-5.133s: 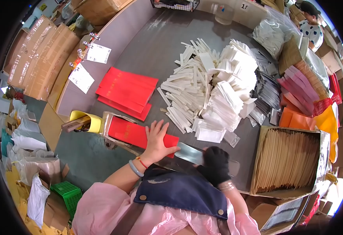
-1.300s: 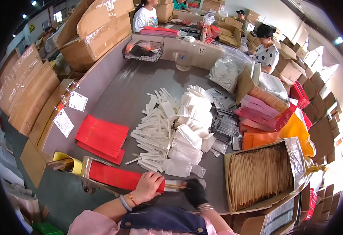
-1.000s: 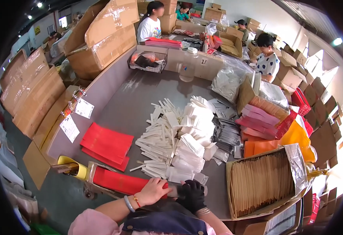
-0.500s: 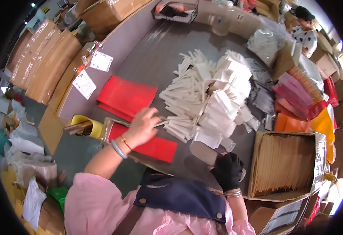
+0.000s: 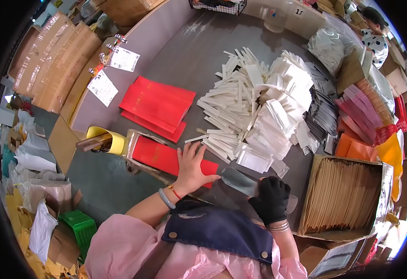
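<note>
My bare left hand [image 5: 191, 169], a red cord and grey bangle at its wrist, lies with fingers spread over the right part of a long red paper packet [image 5: 154, 154] in front of me. Its thumb points toward the end of a flat, see-through plate [image 5: 240, 180] with rounded ends. In a black glove, my right hand [image 5: 271, 200] is closed round that plate, which juts out on both sides. Beyond the packet rest larger red paper bags [image 5: 156, 103]. A loose heap of narrow white strips [image 5: 226, 104] lies ahead, beside piled white packets [image 5: 278, 111].
A yellow holder [image 5: 115, 143] with tools stands at the table's left edge. On the right are dark grey packets [image 5: 323, 114] and an open carton [image 5: 309, 195] packed with brown card pieces. Tags [image 5: 124, 59] hang on the left wall. A person [image 5: 375, 44] is at the far right.
My left hand has come down and to the right, from above the packet's middle onto its right part, fingers now spread. The right hand still grips the plate, which has tilted slightly.
</note>
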A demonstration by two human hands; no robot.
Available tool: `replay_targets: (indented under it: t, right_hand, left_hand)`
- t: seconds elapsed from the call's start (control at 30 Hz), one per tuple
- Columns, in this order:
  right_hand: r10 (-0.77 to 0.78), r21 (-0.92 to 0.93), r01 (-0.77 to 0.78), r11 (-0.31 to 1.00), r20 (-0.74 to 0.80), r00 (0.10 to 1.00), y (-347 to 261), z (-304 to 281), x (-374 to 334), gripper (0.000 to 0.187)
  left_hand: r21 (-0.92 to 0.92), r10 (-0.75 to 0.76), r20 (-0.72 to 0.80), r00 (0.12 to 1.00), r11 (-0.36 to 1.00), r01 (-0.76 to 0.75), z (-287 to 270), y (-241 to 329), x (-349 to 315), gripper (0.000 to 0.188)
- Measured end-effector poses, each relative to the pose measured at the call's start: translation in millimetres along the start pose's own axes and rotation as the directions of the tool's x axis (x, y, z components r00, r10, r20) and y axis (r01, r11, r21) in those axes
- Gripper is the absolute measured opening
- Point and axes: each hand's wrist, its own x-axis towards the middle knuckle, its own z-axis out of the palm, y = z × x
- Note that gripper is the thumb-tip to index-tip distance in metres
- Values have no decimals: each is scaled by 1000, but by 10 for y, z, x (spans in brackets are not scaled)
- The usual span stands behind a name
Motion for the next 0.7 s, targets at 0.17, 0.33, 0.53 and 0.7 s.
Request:
replay_targets:
  t: [0.17, 0.33, 0.53, 0.7]
  right_hand:
    - [-18, 25, 18, 1000, -2, 1000, 11, -1, 2, 60]
    - [-82, 138, 68, 988, 94, 992, -14, 137, 72, 62]
    - [-199, 217, 209, 954, -65, 978, -375, 574, 326, 63]
    - [56, 198, 4, 980, -293, 955, 317, 220, 58, 49]
  left_hand:
    - [-6, -2, 18, 1000, 1000, 2, 14, -45, 10, 93]
    - [-47, -5, 39, 999, 999, 7, 17, -67, 21, 94]
    - [-44, 40, 99, 994, 998, -36, -43, -50, 127, 81]
    - [67, 372, 92, 924, 923, -379, -70, -151, 641, 17]
